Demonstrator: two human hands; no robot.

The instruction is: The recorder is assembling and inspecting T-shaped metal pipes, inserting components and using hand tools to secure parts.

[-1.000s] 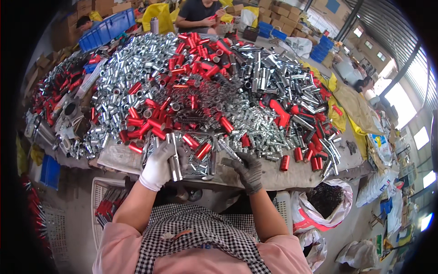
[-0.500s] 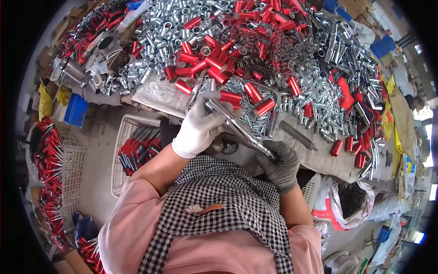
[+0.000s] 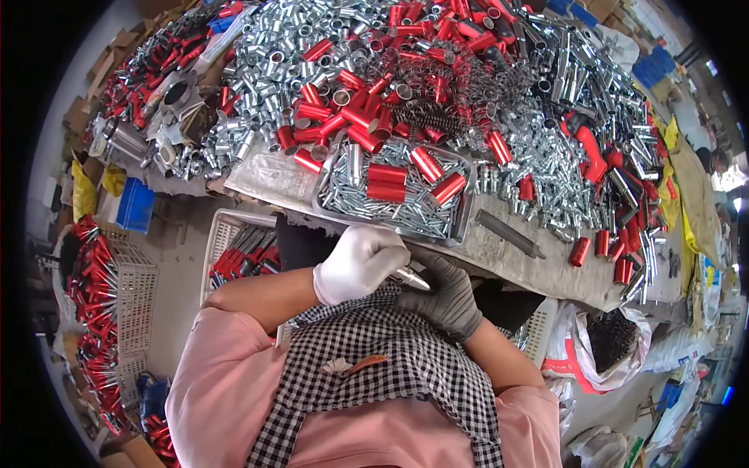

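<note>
Close to my apron, my left hand (image 3: pixel 360 264) in a white glove is closed around a shiny metal tube (image 3: pixel 413 278). Only a short end of that tube shows between my hands. My right hand (image 3: pixel 443 295), in a dark grey glove, is curled against the same piece, its fingertips partly hidden. Just beyond my hands lies a metal tray (image 3: pixel 318 204) of small screws or pins (image 3: pixel 343 195). Several red cylinders (image 3: pixel 386 173) and a silver tube (image 3: pixel 356 162) rest on top of them.
Heaps of silver collars (image 3: pixel 273 78), red cylinders (image 3: pixel 359 117), springs (image 3: pixel 499 82) and chrome tubes (image 3: pixel 577 62) cover the bench. A dark bar (image 3: pixel 511 232) lies right of the tray. Crates (image 3: pixel 136 300) of red-handled parts stand left, a white sack (image 3: pixel 632 327) right.
Both hands have drawn down toward my apron. The tube, formerly stretched long between them over the tray, is now mostly hidden in them, and the tray is fully uncovered.
</note>
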